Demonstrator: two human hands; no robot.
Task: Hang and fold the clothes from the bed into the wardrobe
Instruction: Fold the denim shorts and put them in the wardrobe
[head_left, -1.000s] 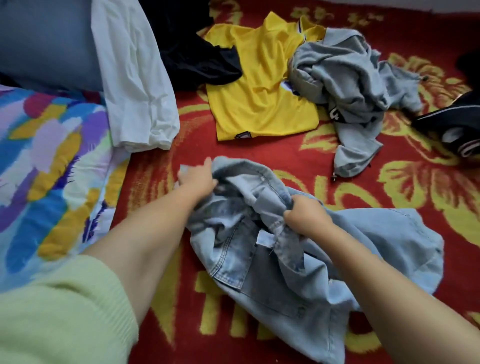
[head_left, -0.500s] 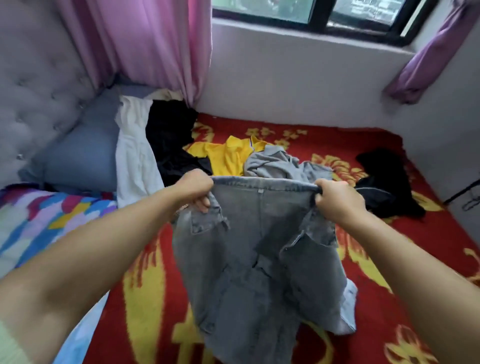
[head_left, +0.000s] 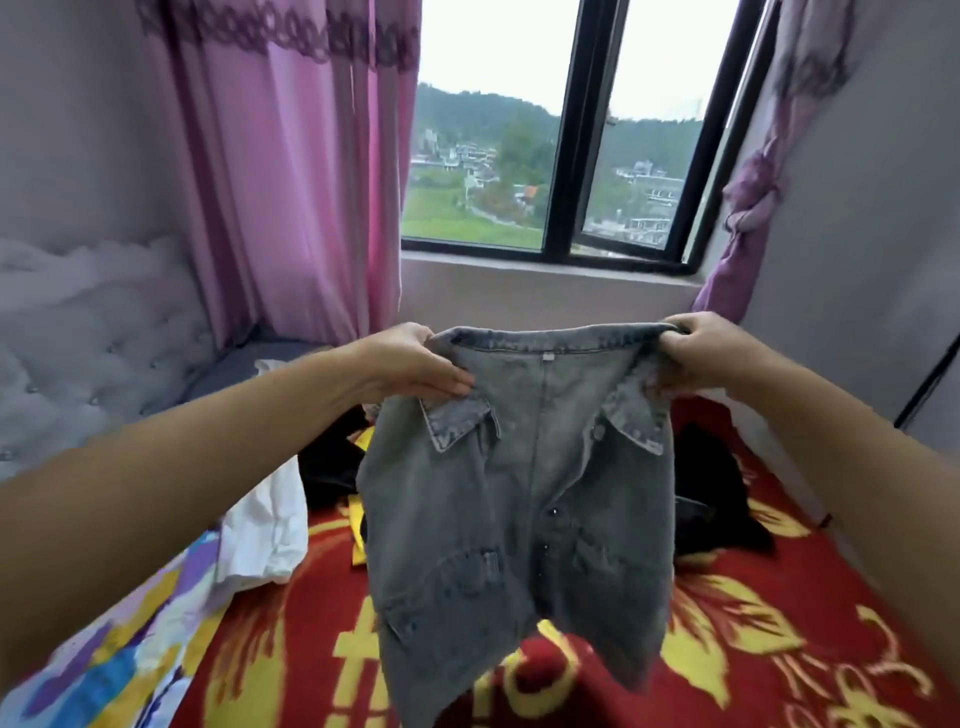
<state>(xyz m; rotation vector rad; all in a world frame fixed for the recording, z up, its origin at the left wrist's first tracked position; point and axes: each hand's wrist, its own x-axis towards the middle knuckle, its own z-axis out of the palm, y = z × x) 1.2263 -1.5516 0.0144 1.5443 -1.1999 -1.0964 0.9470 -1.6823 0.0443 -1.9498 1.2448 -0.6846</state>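
2 hands (head_left: 415, 366) (head_left: 698, 353) pinch the denim jacket's (head_left: 519, 509) collar between them.

Two hands (head_left: 415, 364) (head_left: 701, 353), one denim shirt (head_left: 519, 519), one white garment (head_left: 265, 540), two pink curtains (head_left: 291, 182) (head_left: 753, 197).

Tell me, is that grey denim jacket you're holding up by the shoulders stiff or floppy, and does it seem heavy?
Probably floppy: the denim jacket hangs straight down from the left hand and right hand, with its hem uneven. Its collar keeps some shape, so the cloth seems fairly thick. Likely moderate weight: the top edge sags only slightly between the grips.
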